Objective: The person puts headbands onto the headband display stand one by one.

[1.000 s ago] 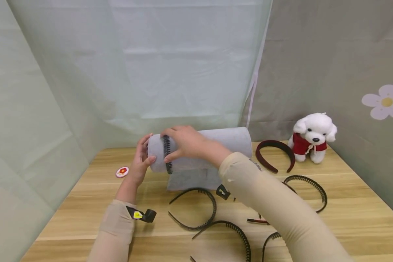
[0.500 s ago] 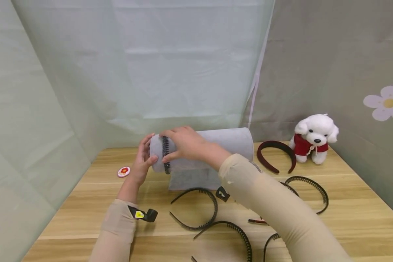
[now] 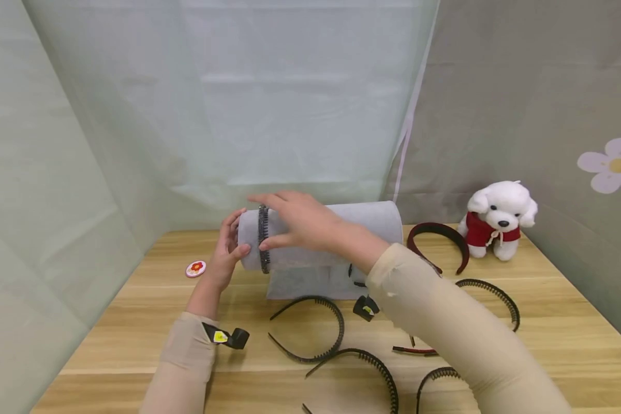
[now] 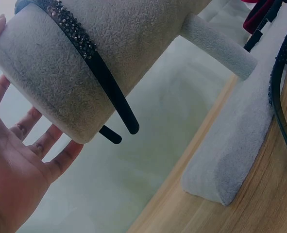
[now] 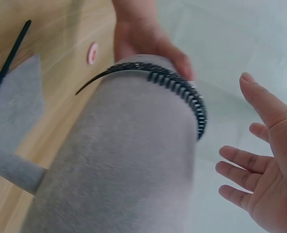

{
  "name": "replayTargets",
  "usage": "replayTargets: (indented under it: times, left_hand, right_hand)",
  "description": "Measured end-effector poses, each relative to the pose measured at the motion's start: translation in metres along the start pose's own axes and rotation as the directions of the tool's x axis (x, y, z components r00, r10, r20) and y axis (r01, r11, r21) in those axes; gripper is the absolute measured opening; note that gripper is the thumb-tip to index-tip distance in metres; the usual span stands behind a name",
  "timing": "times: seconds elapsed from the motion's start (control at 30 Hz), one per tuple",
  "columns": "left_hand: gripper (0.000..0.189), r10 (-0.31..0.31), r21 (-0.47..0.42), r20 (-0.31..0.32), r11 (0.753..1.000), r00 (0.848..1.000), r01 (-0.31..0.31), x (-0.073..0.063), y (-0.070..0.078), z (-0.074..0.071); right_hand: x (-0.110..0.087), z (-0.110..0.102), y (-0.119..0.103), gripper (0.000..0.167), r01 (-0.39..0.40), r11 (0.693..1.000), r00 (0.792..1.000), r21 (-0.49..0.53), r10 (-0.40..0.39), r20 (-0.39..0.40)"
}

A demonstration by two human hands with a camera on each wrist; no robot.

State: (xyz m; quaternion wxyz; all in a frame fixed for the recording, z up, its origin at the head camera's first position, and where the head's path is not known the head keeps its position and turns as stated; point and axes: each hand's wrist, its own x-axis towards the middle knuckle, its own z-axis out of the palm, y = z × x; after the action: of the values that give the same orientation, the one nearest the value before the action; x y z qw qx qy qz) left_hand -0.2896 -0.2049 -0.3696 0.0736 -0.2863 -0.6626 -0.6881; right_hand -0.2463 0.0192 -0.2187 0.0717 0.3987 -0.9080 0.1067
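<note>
My left hand holds the left end of a grey plush headband stand, thumb in front and fingers behind. Around the roller near that end sits a black headband, with dark beads on the outside and comb teeth along one edge. In the left wrist view its two tips hang past the roller's underside. My right hand is over the roller beside the headband, its fingers spread. The right wrist view shows that hand off the headband, with nothing in its fingers.
Several toothed black headbands lie on the wooden table, one in front of the stand and another nearer. At right are a dark red headband and a white toy dog. A round flower badge lies at left.
My right hand has let go of the headband, its fingers lifting and straightening. The headband stays round the roller, and my left hand keeps its hold on the stand's end.
</note>
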Motion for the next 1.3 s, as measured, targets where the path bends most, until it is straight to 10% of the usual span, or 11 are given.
replayTargets:
  times: [0.7, 1.3]
  left_hand:
    - [0.065, -0.007, 0.010, -0.026, 1.000, 1.000, 0.007, 0.005, 0.005, 0.002]
    - [0.065, -0.046, 0.028, -0.033, 0.999, 0.998, 0.047, -0.001, 0.005, 0.003]
  right_hand:
    - [-0.062, -0.036, -0.010, 0.059, 0.000, 0.997, 1.000, 0.075, -0.003, 0.030]
    - [-0.108, 0.011, 0.004, 0.047, 0.073, 0.984, 0.997, 0.161, -0.069, -0.034]
